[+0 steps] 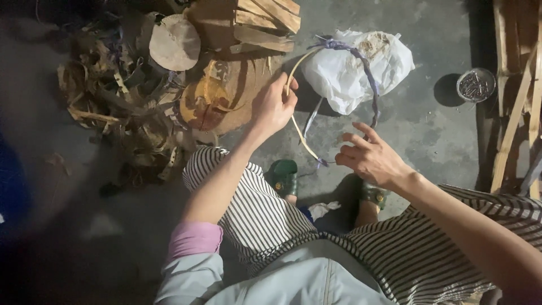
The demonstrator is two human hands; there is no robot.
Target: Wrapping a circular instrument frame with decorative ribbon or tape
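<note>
Bamboo hoop [361, 62], one, gripped by both hands [275, 105]; one white bag [353, 70].

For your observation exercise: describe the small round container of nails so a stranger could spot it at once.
Start at the white plastic bag on the grey concrete floor. To its right, beside the wooden slats, stands a small round container. Only it holds shiny metal nails.

white plastic bag [353, 70] | crumpled, partly open | floor, upper middle, beyond hoop
</note>
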